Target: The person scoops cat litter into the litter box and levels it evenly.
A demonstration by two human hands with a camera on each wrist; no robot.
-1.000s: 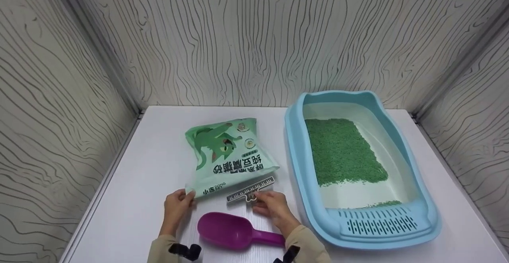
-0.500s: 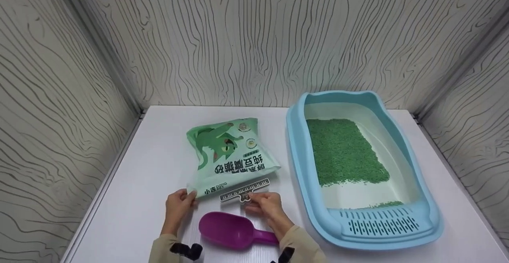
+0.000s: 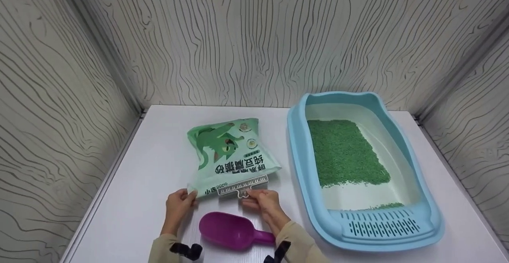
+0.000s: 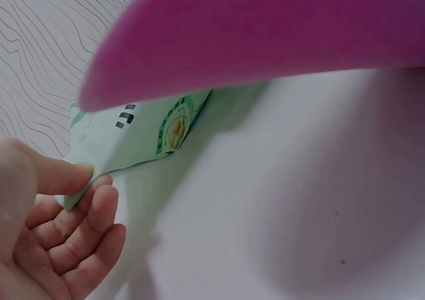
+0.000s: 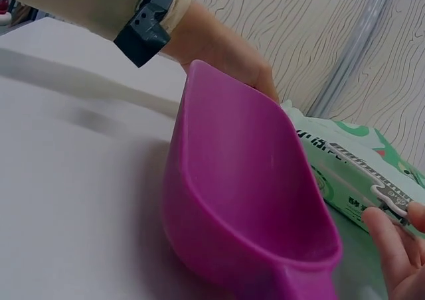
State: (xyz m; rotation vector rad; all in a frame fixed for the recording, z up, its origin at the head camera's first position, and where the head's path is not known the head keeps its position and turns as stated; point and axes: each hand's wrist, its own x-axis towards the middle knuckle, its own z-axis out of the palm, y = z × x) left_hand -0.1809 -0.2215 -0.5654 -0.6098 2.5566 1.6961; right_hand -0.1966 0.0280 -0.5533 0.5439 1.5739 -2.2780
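Observation:
A green cat litter bag [image 3: 228, 147] with a cat drawing lies on the table, its printing upside down in the head view. My left hand [image 3: 179, 207] pinches the bag's near left corner between thumb and fingers, as the left wrist view shows up close on the bag edge [image 4: 133, 141]. In my right hand [image 3: 264, 205] I pinch a long clip [image 3: 243, 185] with a striped, ruler-like bar and a small cartoon figure. The bar overlaps the bag's near edge. The right wrist view has the clip [image 5: 390, 195] in front of the bag's front, above my right fingers [image 5: 385, 240].
A purple scoop [image 3: 228, 231] lies between my forearms, its handle reaching toward my right wrist. At the right stands a large blue litter box [image 3: 298, 147] with green pellets [image 3: 346, 151] inside. Patterned walls [image 3: 254, 40] border the table at the back and sides.
My right hand has brought the clip leftward and slightly away from me, so that it now overlaps the bag's near edge. The left hand keeps its pinch on the corner.

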